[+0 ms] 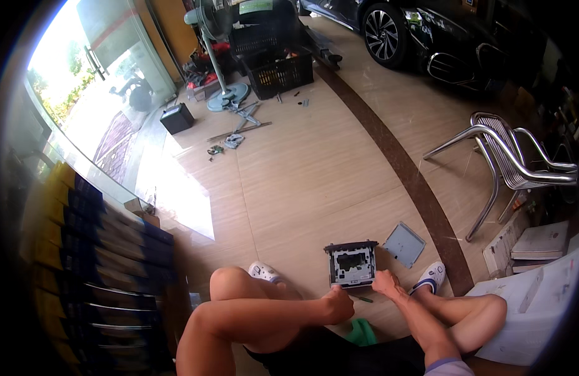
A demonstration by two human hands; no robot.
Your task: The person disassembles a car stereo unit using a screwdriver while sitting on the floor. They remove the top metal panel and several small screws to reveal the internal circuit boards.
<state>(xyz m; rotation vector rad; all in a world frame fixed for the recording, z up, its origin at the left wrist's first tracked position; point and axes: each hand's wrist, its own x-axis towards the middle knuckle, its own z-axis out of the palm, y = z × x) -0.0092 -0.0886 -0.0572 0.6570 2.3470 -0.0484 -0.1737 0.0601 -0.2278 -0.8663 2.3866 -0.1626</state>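
An opened car stereo unit (353, 266), a boxy metal chassis with a dark front strip along its far side, rests on the floor between my feet. Close to its near left corner is my left hand (337, 306), closed like a fist with the thumb toward the unit; what it holds, if anything, is hidden. My right hand (386, 284) has curled fingers at the near right corner, gripping the chassis edge. A flat grey metal cover plate (404, 244) lies beyond the right hand. Just in front of the unit is a small thin green tool (364, 299).
A green object (362, 332) sits between my thighs. Stacked boxes (107, 269) stand at left, white boxes (534, 307) and a metal chair (512, 153) at right. Farther off are a fan (226, 95), a battery (176, 118), a scissor jack (247, 116), a black crate (280, 76) and a car (427, 44).
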